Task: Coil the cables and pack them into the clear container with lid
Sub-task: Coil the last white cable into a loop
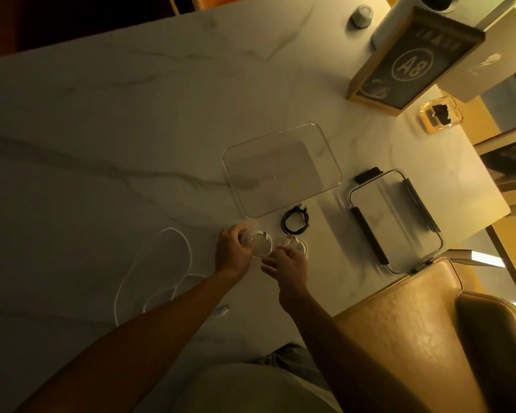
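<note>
So the left hand (232, 251) has its fingers curled around a small coiled white cable (261, 244) on the white marble table (102, 129). Right hand (286, 263) sits just beside it, fingers loose, touching another white coil (298, 245). Beyond them lies a coiled black cable (295, 219), then the clear rectangular plastic container (282, 169), long axis slanting up-right, its latched clear lid (395, 220) apart on the right.

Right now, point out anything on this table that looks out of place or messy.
One white cable sprawls uncoiled in loose loops left of the left hand. The container is empty, with its lid off beside it. The black cable lies coiled on the table. Nothing looks spilled or damaged.
</note>
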